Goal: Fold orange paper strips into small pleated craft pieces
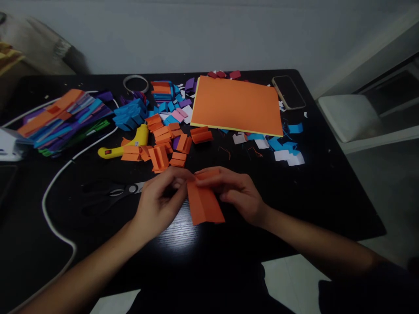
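Between my two hands is a piece of orange paper (204, 204) with a lengthwise crease, held just above the black table. My left hand (160, 198) pinches its upper left edge, thumb and forefinger together. At the top right, my right hand (240, 192) grips the same paper with the forefinger laid across its upper part. Black-handled scissors (113, 192) lie left of my left hand, their blade tips hidden behind it. Just beyond my hands are several folded orange paper pieces (160, 157) and a yellow glue gun (127, 146).
A stack of orange sheets (237, 104) lies at the back, with a phone (288, 92) on its right. Blue folded papers (131, 114), a tape roll (135, 83) and a bundle of coloured strips (65, 120) sit back left. A white cable (49, 209) curves down the left side.
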`<state>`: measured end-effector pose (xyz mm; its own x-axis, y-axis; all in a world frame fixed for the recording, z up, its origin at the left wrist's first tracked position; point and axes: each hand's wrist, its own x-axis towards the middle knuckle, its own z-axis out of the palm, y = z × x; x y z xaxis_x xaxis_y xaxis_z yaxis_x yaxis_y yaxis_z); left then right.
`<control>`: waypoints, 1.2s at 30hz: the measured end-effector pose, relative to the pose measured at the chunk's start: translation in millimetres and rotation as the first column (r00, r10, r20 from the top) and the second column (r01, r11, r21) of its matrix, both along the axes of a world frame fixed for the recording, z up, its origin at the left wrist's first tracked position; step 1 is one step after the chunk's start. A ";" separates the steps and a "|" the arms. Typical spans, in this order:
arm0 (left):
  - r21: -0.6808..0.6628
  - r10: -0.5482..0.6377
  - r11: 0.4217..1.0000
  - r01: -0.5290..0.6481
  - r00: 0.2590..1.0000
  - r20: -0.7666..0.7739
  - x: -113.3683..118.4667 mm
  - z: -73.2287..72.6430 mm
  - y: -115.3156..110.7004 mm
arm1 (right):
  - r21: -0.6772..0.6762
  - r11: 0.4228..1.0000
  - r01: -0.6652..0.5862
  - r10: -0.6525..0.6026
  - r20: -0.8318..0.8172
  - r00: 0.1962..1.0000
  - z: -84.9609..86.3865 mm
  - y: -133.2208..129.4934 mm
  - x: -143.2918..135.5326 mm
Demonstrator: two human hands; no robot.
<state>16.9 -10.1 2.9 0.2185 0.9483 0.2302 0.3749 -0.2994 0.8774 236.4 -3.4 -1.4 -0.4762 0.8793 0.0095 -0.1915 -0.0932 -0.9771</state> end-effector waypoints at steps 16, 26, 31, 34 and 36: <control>0.129 -0.031 0.991 0.044 0.995 -0.097 -4.2 -4.2 -5.4 | -0.208 0.976 0.070 -0.047 0.111 0.993 -4.2 4.3 -7.7; -0.053 -0.042 0.997 0.048 0.993 0.113 2.7 3.7 -4.4 | -0.121 0.982 0.144 -0.131 0.109 0.985 -5.9 4.1 -8.3; -0.142 -0.021 0.989 0.034 0.996 0.090 5.8 -3.8 -5.2 | 0.012 0.971 0.240 -0.239 0.143 0.960 -5.9 2.5 -9.3; -0.145 0.012 0.989 -0.018 0.999 -0.036 5.8 -8.2 -6.4 | 0.019 0.974 0.227 -0.228 0.152 0.962 -4.6 2.3 -9.0; -0.124 0.020 0.992 -0.029 0.997 -0.077 5.1 -8.7 -6.4 | 0.000 0.979 0.203 -0.201 0.146 0.969 -2.8 2.2 -8.5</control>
<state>22.1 -16.5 -5.7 0.2071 0.9739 0.0929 0.4477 -0.1788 0.8761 227.9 -1.2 -4.1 -0.2844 0.9568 -0.0599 -0.0650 -0.0816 -0.9945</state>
